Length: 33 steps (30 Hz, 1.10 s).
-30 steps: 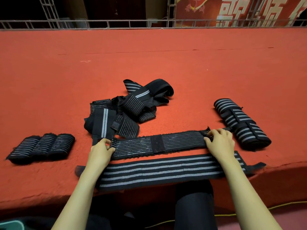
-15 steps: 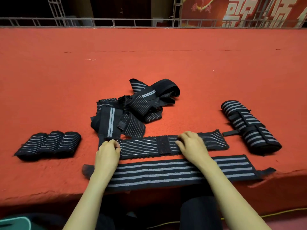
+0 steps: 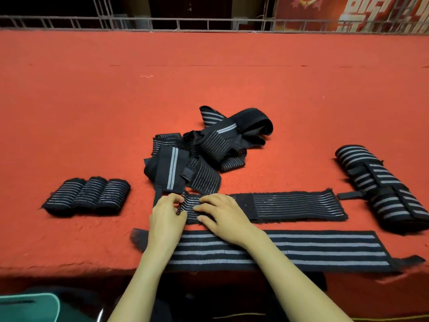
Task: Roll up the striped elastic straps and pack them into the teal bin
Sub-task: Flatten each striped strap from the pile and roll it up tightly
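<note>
The right hand (image 3: pixel 222 217) has slid left along the thin-striped strap (image 3: pixel 297 206), from its far right end to its left end, and now sits just beside the left hand (image 3: pixel 166 214). That left end has lifted off the surface.

A red carpeted platform (image 3: pixel 209 77) fills most of the frame, with a faint seam running across its upper part and a frayed front edge at the bottom. Behind it, along the top, a grey metal railing (image 3: pixel 209 22) stands before a dark room. A red banner (image 3: pixel 371 12) with white characters hangs at the upper right.

A wide-striped strap (image 3: pixel 313 249) lies flat along the front edge, under both forearms. Just above it, the thin-striped strap lies flat right of centre. A loose pile of straps (image 3: pixel 204 149) sits at centre. A large rolled bundle (image 3: pixel 380 187) lies at the right edge, and 3 small rolls (image 3: pixel 89 196) lie side by side, touching, at the left. The teal bin (image 3: pixel 30 307) shows only as a corner at the lower left, below the platform edge; no strap is visible in it.

The left hand's fingers are curled, pinching the strap's raised left end. The right hand's fingers lie close together on top of the strap, pressing it down, with the thumb spread toward its near edge.
</note>
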Each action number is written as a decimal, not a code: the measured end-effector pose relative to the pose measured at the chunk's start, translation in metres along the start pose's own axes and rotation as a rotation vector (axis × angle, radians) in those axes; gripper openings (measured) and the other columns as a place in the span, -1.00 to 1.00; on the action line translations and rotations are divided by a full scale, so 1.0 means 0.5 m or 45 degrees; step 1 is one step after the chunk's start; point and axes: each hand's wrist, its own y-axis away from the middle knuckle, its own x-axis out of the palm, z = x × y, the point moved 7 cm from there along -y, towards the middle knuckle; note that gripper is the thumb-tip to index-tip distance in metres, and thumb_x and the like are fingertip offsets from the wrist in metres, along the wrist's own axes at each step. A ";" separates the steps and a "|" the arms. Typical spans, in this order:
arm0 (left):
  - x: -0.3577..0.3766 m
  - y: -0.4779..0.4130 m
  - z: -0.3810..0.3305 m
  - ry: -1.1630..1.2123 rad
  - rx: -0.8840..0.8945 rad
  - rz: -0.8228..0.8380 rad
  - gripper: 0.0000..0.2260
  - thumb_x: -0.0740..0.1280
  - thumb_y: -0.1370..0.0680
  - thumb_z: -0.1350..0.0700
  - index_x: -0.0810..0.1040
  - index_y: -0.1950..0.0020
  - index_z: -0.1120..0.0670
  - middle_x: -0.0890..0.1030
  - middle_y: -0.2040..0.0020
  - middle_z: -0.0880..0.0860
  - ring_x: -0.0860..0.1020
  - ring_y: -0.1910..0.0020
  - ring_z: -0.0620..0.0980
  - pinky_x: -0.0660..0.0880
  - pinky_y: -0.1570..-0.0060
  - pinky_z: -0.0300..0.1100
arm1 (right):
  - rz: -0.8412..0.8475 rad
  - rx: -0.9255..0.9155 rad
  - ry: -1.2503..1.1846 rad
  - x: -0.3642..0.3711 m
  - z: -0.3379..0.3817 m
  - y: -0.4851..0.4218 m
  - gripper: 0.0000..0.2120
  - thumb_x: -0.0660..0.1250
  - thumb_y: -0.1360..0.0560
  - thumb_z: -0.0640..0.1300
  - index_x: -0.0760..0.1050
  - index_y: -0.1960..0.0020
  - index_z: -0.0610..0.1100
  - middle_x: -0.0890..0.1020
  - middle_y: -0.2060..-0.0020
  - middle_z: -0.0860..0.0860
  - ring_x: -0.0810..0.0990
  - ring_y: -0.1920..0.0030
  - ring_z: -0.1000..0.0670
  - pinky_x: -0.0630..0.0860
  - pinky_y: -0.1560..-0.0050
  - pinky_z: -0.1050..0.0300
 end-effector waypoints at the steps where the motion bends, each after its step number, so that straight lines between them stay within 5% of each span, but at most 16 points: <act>1: -0.001 0.004 -0.006 0.016 0.027 -0.038 -0.81 0.39 -0.43 0.27 0.58 -0.01 0.09 0.55 -0.01 0.01 0.53 0.11 0.00 0.41 0.00 -0.15 | -0.004 0.006 -0.030 0.000 -0.004 0.003 -0.55 0.07 -0.56 0.16 0.52 -0.29 -0.01 0.49 -0.29 0.05 0.36 -0.34 0.01 0.20 -0.40 0.00; 7: 0.034 0.016 -0.042 0.082 0.192 0.057 -0.85 0.42 -0.47 0.21 0.63 -0.03 0.14 0.59 0.03 0.01 0.50 0.23 -0.08 0.41 0.06 -0.28 | 0.114 0.073 -0.207 -0.018 -0.052 0.018 -0.62 0.22 -0.59 0.05 0.45 -0.36 -0.04 0.39 -0.38 0.08 0.26 -0.41 0.12 0.20 -0.42 0.18; 12: 0.039 0.010 -0.036 0.076 0.188 0.142 -0.83 0.32 -0.53 0.26 0.65 -0.07 0.15 0.61 -0.05 0.00 0.53 -0.05 -0.07 0.25 -0.09 -0.45 | -0.053 0.115 -0.173 -0.030 -0.082 0.050 -0.61 0.19 -0.57 0.11 0.49 -0.32 -0.04 0.46 -0.31 0.10 0.33 -0.36 0.12 0.24 -0.41 0.16; 16: 0.036 -0.003 -0.007 0.185 -0.023 0.163 -0.83 0.44 -0.43 0.27 0.61 0.05 0.04 0.62 0.08 0.03 0.51 0.21 -0.17 0.39 0.09 -0.47 | -0.124 0.148 -0.159 -0.030 -0.084 0.056 -0.49 0.04 -0.52 0.23 0.51 -0.28 -0.01 0.49 -0.26 0.13 0.37 -0.31 0.13 0.29 -0.39 0.08; 19: 0.040 -0.002 -0.001 0.174 -0.076 0.132 -0.77 0.49 -0.40 0.19 0.52 0.02 0.02 0.57 0.09 0.00 0.49 0.21 -0.13 0.35 0.18 -0.40 | -0.116 0.127 -0.149 -0.026 -0.084 0.058 -0.50 0.06 -0.53 0.23 0.45 -0.34 0.05 0.45 -0.29 0.12 0.33 -0.34 0.11 0.26 -0.41 0.04; 25: 0.045 -0.003 -0.019 0.118 -0.062 0.128 -0.76 0.46 -0.40 0.21 0.50 0.00 0.07 0.57 0.10 0.00 0.49 0.23 -0.10 0.35 0.13 -0.30 | -0.059 -0.041 -0.003 -0.023 -0.061 0.062 -0.58 0.01 -0.55 0.25 0.47 -0.27 0.17 0.26 -0.46 0.11 0.01 -0.52 0.03 -0.20 -0.50 -0.06; 33: 0.069 0.030 -0.079 0.021 0.204 0.058 -0.73 0.36 -0.45 0.28 0.56 -0.14 0.14 0.54 -0.05 0.01 0.51 -0.02 0.04 0.45 -0.10 -0.07 | -0.358 0.211 0.000 -0.039 -0.098 0.069 -0.62 0.05 -0.55 0.18 0.57 0.06 0.00 0.49 -0.24 0.08 0.24 -0.43 -0.03 0.03 -0.47 -0.16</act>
